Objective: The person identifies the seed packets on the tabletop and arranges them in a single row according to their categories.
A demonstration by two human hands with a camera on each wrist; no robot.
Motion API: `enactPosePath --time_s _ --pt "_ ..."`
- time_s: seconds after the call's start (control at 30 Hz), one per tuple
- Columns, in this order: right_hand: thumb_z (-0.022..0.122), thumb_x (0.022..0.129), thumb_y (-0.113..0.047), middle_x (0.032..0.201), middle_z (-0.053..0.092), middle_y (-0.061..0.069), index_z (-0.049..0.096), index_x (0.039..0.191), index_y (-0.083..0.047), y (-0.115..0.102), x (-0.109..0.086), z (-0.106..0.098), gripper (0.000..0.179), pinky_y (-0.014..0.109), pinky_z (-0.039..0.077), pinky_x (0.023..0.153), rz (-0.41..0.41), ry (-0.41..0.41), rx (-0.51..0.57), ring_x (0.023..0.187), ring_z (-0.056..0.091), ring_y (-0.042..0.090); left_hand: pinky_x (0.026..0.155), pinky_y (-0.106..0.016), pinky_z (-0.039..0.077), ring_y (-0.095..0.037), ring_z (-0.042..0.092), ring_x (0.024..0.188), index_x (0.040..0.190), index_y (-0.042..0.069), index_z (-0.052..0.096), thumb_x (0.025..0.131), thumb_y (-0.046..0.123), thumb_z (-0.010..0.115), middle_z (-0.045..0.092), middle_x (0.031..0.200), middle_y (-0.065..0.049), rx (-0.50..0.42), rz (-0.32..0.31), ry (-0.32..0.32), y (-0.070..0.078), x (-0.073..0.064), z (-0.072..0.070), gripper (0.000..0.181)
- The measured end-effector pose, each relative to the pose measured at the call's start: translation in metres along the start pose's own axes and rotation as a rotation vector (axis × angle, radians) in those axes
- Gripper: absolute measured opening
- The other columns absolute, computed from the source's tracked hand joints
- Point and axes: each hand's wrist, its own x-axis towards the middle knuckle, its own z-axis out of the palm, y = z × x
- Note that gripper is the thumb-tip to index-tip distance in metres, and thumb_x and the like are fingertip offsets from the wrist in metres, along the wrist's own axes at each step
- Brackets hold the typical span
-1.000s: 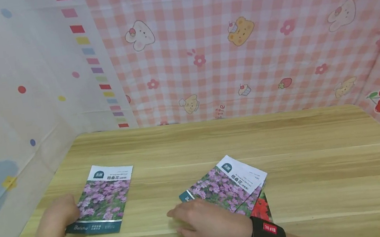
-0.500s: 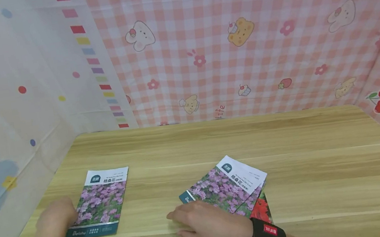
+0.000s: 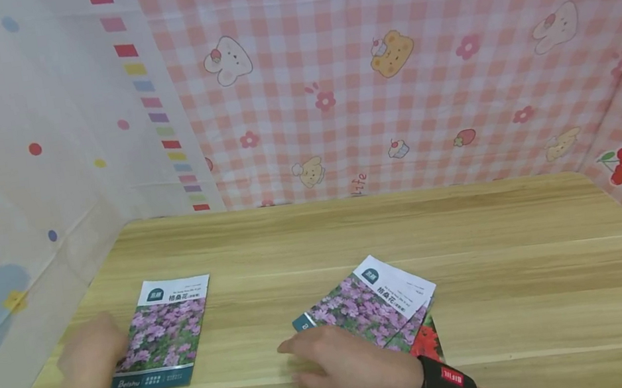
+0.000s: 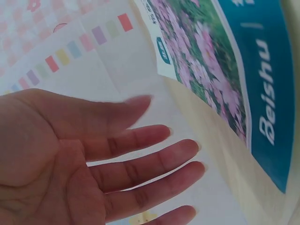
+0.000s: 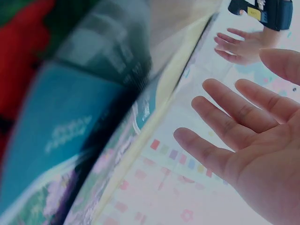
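A flat seed packet printed with pink-purple flowers lies on the left of the table. My left hand is beside its left edge; in the left wrist view the fingers are spread and relaxed, apart from the packet. At centre right, two more purple-flower packets overlap, fanned out over a red-flower packet. My right hand hovers over their near part, hiding some of it. In the right wrist view its fingers are loosely extended and hold nothing.
The wood-grain table runs back to a pink checked cloth with cartoon prints. A white cloth hangs along the left side. Both wrists wear black straps.
The left packet has shifted slightly left and nearer to me. My left hand has let go of it and is lifting slightly. The right hand has barely moved; the fanned packets stay put.
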Motion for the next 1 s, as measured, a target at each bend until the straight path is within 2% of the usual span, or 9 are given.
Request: enactPosePath --time_s 0.1,0.23,0.43,0.63,0.7,0.87,0.9,1.0 --pt "0.055 0.088 -0.015 0.117 0.060 0.010 0.054 0.119 -0.002 0.001 -0.003 -0.006 0.034 0.029 0.043 0.095 0.029 0.015 0.060 0.111 0.050 0.015 0.053 -0.041 0.044 -0.030 0.045 0.064 0.085 -0.012 0.050 0.083 0.008 0.045 0.046 0.070 -0.020 -0.013 0.035 0.010 0.001 -0.001 0.000 0.021" --pt "0.055 0.089 -0.014 0.119 0.059 0.011 0.053 0.121 -0.001 0.007 -0.008 -0.014 0.034 0.033 0.045 0.094 0.058 0.045 0.105 0.112 0.050 0.016 0.063 -0.054 0.046 -0.040 0.050 0.072 0.101 -0.017 0.045 0.084 0.015 0.049 0.051 0.083 -0.031 0.017 0.083 0.023 0.005 0.001 -0.001 0.036" --pt "0.054 0.089 -0.015 0.118 0.059 0.013 0.053 0.119 -0.001 0.016 -0.015 -0.024 0.034 0.038 0.046 0.092 0.113 0.084 0.121 0.110 0.051 0.020 0.074 -0.072 0.037 -0.056 0.046 0.091 0.114 -0.015 0.041 0.086 0.025 0.053 0.048 0.106 -0.041 0.085 0.160 0.038 0.020 -0.001 -0.001 0.051" --pt "0.054 0.089 -0.017 0.118 0.060 0.013 0.055 0.119 -0.002 0.023 -0.021 -0.032 0.034 0.041 0.047 0.091 0.198 0.109 0.140 0.109 0.052 0.018 0.078 -0.080 0.025 -0.058 0.039 0.101 0.120 -0.011 0.041 0.087 0.028 0.053 0.045 0.114 -0.038 0.078 0.233 0.044 0.038 -0.008 0.002 0.052" --pt "0.055 0.089 -0.017 0.118 0.060 0.012 0.055 0.119 -0.003 0.026 -0.023 -0.034 0.034 0.038 0.050 0.086 0.230 0.114 0.162 0.098 0.056 0.015 0.079 -0.081 0.023 -0.058 0.039 0.102 0.120 -0.009 0.042 0.087 0.027 0.053 0.046 0.113 -0.037 0.075 0.275 0.047 0.044 -0.012 0.002 0.050" --pt "0.056 0.088 -0.017 0.115 0.062 0.012 0.056 0.118 -0.002 0.033 -0.029 -0.038 0.034 0.040 0.051 0.081 0.252 0.155 0.158 0.091 0.058 0.016 0.077 -0.075 0.032 -0.053 0.043 0.101 0.119 -0.007 0.046 0.088 0.028 0.054 0.050 0.113 -0.033 0.093 0.367 0.057 0.061 -0.021 0.007 0.048" --pt "0.056 0.088 -0.017 0.114 0.062 0.013 0.056 0.118 -0.002 0.035 -0.031 -0.039 0.033 0.042 0.050 0.083 0.249 0.170 0.151 0.098 0.057 0.018 0.078 -0.075 0.032 -0.053 0.043 0.102 0.119 -0.006 0.046 0.088 0.028 0.055 0.051 0.113 -0.033 0.090 0.380 0.062 0.064 -0.023 0.008 0.047" --pt "0.057 0.087 -0.016 0.113 0.063 0.014 0.056 0.116 -0.001 0.041 -0.037 -0.041 0.032 0.045 0.050 0.083 0.256 0.205 0.127 0.100 0.057 0.021 0.080 -0.077 0.029 -0.051 0.044 0.103 0.117 -0.005 0.049 0.087 0.027 0.056 0.052 0.113 -0.032 0.075 0.417 0.068 0.076 -0.029 0.012 0.044"
